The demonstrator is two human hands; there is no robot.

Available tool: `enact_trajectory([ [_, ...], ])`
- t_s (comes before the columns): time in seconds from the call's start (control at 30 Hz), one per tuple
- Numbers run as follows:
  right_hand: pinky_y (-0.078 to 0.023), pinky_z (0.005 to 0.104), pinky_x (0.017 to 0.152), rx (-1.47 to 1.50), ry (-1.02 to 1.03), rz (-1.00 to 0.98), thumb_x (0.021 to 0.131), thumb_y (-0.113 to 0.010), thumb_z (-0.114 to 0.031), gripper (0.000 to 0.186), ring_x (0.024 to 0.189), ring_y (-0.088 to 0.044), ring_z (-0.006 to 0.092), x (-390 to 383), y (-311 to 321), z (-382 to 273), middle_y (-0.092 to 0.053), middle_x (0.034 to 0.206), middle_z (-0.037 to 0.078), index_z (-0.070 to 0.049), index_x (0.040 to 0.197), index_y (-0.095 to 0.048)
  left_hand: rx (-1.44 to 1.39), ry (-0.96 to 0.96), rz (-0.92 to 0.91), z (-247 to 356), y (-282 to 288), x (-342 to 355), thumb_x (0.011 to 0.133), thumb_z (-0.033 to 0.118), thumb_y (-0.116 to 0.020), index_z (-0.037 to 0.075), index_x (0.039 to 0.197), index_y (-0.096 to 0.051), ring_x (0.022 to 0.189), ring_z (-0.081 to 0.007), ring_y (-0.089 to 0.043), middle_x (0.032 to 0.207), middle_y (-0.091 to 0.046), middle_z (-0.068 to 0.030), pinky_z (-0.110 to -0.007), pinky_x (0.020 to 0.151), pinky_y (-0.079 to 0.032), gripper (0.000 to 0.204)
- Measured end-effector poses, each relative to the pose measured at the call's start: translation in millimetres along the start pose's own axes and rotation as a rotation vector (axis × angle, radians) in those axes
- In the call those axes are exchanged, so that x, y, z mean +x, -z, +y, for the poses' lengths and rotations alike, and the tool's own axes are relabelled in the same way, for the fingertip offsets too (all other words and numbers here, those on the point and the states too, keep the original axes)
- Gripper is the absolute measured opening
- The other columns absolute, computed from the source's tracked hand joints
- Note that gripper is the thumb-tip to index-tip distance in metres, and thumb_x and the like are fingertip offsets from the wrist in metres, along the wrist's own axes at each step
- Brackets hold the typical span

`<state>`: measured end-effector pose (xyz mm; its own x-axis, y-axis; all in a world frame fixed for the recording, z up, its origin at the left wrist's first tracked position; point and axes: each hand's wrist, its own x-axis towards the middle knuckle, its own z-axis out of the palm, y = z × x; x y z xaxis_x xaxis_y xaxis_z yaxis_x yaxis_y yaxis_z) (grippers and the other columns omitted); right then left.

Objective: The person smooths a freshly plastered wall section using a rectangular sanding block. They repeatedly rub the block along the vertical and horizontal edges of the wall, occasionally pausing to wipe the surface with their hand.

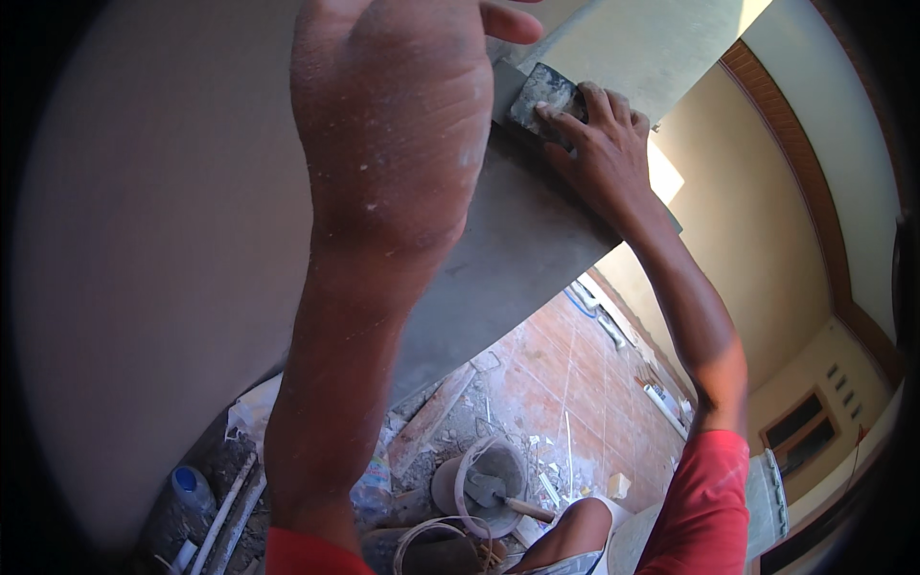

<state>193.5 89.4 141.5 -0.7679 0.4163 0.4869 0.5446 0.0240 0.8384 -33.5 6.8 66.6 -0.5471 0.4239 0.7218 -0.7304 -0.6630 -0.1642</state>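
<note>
My right hand point(609, 144) is closed over a dark block smeared with pale plaster point(544, 96), thumb on its near side. The block sits against a flat grey strip point(508, 81) that runs on under the hand, at the upper edge of a smooth grey surface point(517, 230). Whether block and strip are one tool, I cannot tell. Close to the camera, my left hand point(393, 105) is raised at the top, its wrist bent and dusted with plaster specks. One fingertip shows beside it; the other fingers are hidden or out of the picture.
Below stands a bucket point(443, 484) with a trowel point(489, 491) in it, and a second bucket point(398, 551) nearer. Rubble and a wooden plank point(431, 422) lie on the tiled floor point(546, 359). A blue-capped bottle point(195, 491) is at lower left. A plain wall point(163, 240) rises left.
</note>
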Motion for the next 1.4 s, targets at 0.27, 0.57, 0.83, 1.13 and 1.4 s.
enact_trajectory([
  [0.27,-0.037,0.0477,0.098,-0.031,-0.134,-0.172,0.069,-0.082,-0.019,0.054,0.125,-0.046,0.034,-134,91,52,-0.048,0.136,0.014,-0.026,0.12,-0.068,0.228,0.065,0.013,-20,15,3,0.098,0.027,-0.052,-0.004,0.119,-0.055,0.088,-0.021,-0.063,0.096,-0.064,-0.0123,-0.036,0.092,-0.045,0.037],
  [0.57,-0.041,0.0432,0.101,0.308,-0.556,-0.186,0.068,-0.081,-0.014,0.055,0.12,-0.051,0.0379,-269,159,44,-0.051,0.133,0.022,-0.01,0.12,-0.067,0.525,0.45,0.265,-109,31,-59,0.097,0.022,-0.055,0.001,0.127,-0.053,0.094,-0.0163,-0.059,0.108,-0.059,-0.0082,-0.032,0.093,-0.042,0.037],
  [0.83,-0.049,0.0359,0.094,1.372,-1.218,0.419,0.085,-0.072,-0.025,0.071,0.117,-0.054,0.023,-296,60,16,-0.054,0.129,0.019,0.006,0.142,-0.044,0.887,0.575,-0.072,-133,5,-121,0.096,0.017,-0.056,-0.001,0.128,-0.052,0.097,-0.0165,-0.057,0.115,-0.054,-0.0105,-0.032,0.096,-0.042,0.038],
  [1.13,-0.049,0.028,0.087,1.59,-1.218,0.941,0.089,-0.072,-0.014,0.055,0.103,-0.056,0.0124,-238,-18,10,-0.06,0.121,0.01,0.002,0.138,-0.052,1.287,0.815,-0.688,-92,-35,-166,0.092,0.017,-0.061,0.001,0.126,-0.053,0.1,-0.0176,-0.057,0.112,-0.058,-0.0106,-0.037,0.094,-0.044,0.038],
  [1.4,-0.047,0.0268,0.08,1.287,-1.164,0.93,0.084,-0.077,-0.024,0.053,0.095,-0.056,0.0114,-211,-34,2,-0.061,0.112,0.007,-0.005,0.131,-0.061,1.581,1.286,-1.407,11,-28,-196,0.096,0.032,-0.059,0.004,0.134,-0.05,0.114,-0.0303,-0.059,0.122,-0.059,-0.0177,-0.056,0.114,-0.024,0.048],
])
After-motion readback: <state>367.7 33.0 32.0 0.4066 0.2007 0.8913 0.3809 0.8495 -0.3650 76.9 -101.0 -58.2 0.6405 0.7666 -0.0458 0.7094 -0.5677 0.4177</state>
